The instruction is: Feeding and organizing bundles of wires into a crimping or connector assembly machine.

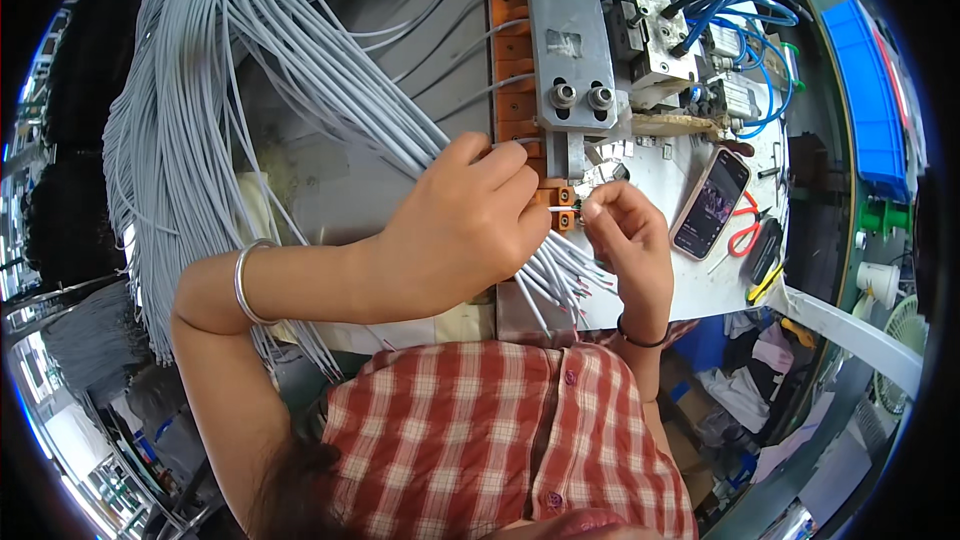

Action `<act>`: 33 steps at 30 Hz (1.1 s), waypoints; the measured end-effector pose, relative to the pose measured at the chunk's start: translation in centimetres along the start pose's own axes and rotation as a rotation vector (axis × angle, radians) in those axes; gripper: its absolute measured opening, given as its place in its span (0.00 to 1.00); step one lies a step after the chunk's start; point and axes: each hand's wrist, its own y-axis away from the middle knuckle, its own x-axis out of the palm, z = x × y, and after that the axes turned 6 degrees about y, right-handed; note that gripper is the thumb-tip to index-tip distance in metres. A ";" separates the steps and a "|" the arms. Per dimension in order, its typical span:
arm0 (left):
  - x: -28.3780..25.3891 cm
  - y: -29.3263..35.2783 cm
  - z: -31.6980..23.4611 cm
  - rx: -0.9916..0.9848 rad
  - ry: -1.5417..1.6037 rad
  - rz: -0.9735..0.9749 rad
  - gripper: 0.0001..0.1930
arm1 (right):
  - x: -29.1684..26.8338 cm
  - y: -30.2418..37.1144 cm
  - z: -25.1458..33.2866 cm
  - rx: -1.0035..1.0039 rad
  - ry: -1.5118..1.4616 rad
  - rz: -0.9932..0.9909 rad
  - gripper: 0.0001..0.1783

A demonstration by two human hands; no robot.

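My left hand (pixel 480 210) is closed, its fingers curled over a thin grey cable (pixel 562 208) beside an orange block (pixel 565 223) with holes in it. Most of the left fingertips are hidden behind the knuckles. On the block's other side, my right hand (pixel 638 245) pinches the thin wires at the cable's end between thumb and forefinger. A thick bundle of grey cables (pixel 385 120) passes under my left hand. Its stripped ends (pixel 565 275), with small coloured tips, fan out below my left wrist and palm.
Above the hands is a steel clamp plate (pixel 575 50) along an orange strip (pixel 510 50) with cables in it. Blue air hoses (pixel 700 10) run behind. To the right lie a phone (pixel 712 202), red-handled pliers (pixel 742 230) and a yellow-black cutter (pixel 766 258). A blue bin (pixel 865 90) stands farther right.
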 end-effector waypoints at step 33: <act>-0.9 0.0 -0.1 -0.051 0.143 -0.034 0.15 | 0.9 0.7 0.2 -0.176 -0.106 -0.144 0.04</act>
